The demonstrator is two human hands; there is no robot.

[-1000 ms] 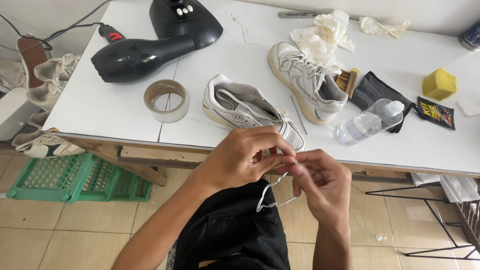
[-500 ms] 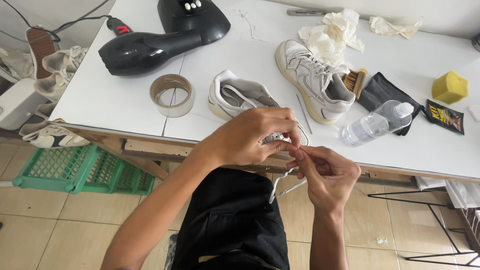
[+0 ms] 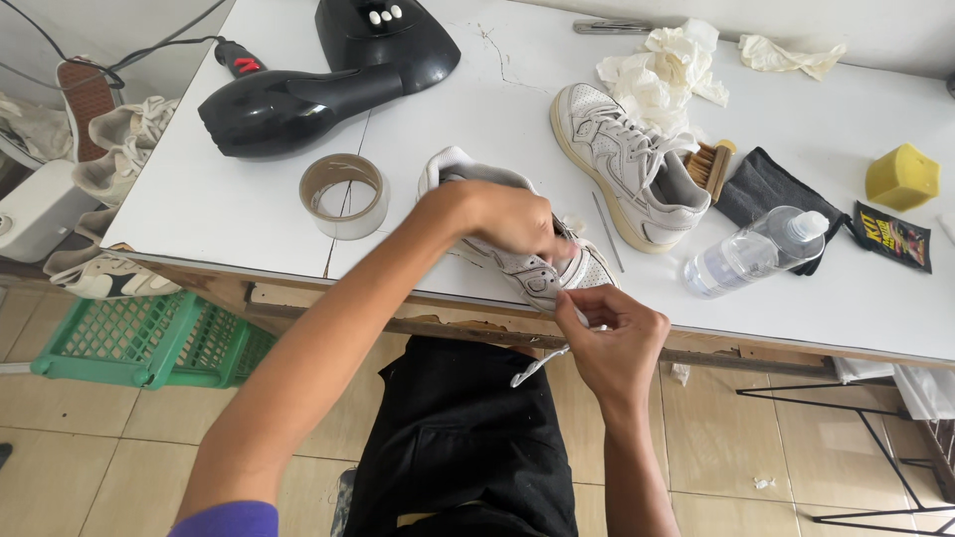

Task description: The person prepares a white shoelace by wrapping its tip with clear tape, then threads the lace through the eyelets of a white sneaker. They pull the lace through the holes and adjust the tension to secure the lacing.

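A white sneaker (image 3: 468, 174) lies on its side at the front edge of the white table (image 3: 199, 214). My left hand (image 3: 507, 219) rests over its middle and grips it. Just below the table's edge, my right hand (image 3: 612, 338) pinches a white shoelace (image 3: 537, 366) whose loose end hangs down over my black-clad lap. The lace runs up to the shoe's toe end. A second white sneaker (image 3: 622, 164) sits upright further back on the table.
On the table: a tape roll (image 3: 343, 194), a black hair dryer (image 3: 288, 99), crumpled white paper (image 3: 662, 65), a brush (image 3: 711, 164), dark cloth (image 3: 761, 184), a clear bottle (image 3: 751, 249), a thin metal rod (image 3: 604, 231), a yellow block (image 3: 900, 174). A green crate (image 3: 139, 343) and more shoes (image 3: 109, 159) stand left.
My left hand has let go of the lace and moved up onto the near sneaker. My right hand has risen toward the shoe's toe, still pinching the lace.
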